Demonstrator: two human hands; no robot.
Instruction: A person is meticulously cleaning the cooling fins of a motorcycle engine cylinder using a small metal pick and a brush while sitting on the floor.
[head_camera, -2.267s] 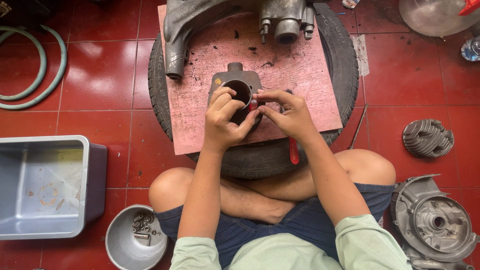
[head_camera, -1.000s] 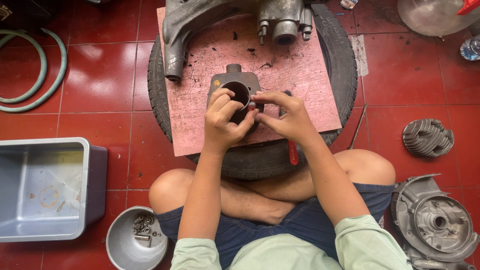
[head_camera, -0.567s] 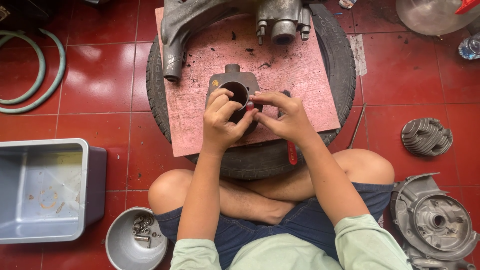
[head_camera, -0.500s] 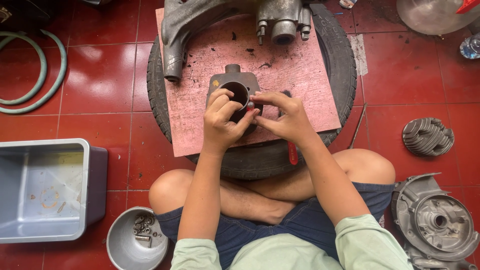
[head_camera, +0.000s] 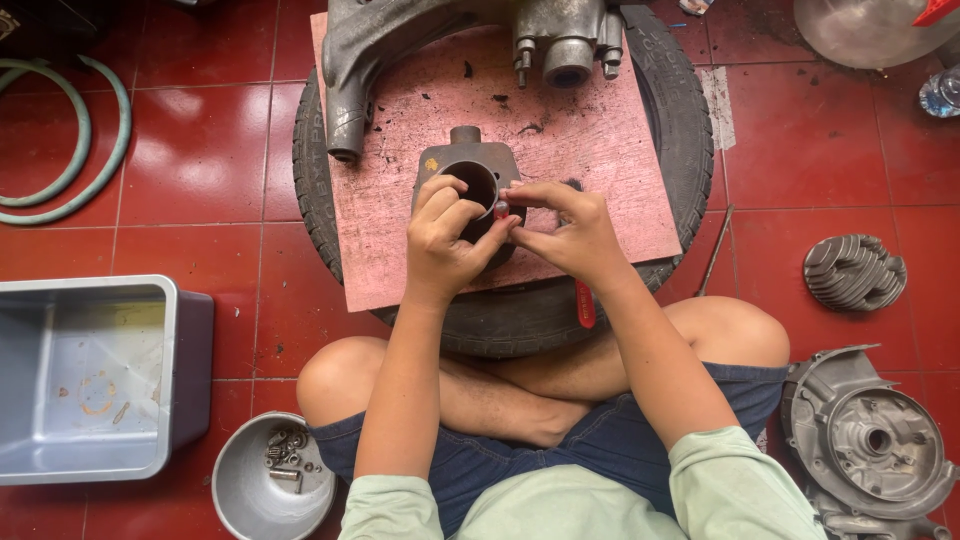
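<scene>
Seen from the head camera, a person sits cross-legged on a red tiled floor (head_camera: 200, 150) before a black tyre (head_camera: 680, 130) topped with a pinkish board (head_camera: 610, 160). On the board stands a dark metal cylinder (head_camera: 455, 165) with a round bore, its short port pointing away from the person.

The left hand (head_camera: 445, 240) is curled at the near rim of the cylinder, thumb and forefinger hooked over the edge of the bore, the other fingers folded against the side of the casting. The right hand (head_camera: 570, 230) lies just beside it on the right, fingers drawn together in a pinch that meets the left fingertips at the rim; a tiny reddish part (head_camera: 500, 208) shows where they meet, too small to tell what it is.

At the far edge of the board lies a grey engine casing (head_camera: 450, 35). A grey plastic tub (head_camera: 90, 380) sits on the floor to the left, and a metal bowl (head_camera: 250, 490) holding small nuts and bolts near the left knee. On the right lie a finned cylinder head (head_camera: 855, 272) and a round cover casting (head_camera: 870, 435)
</scene>
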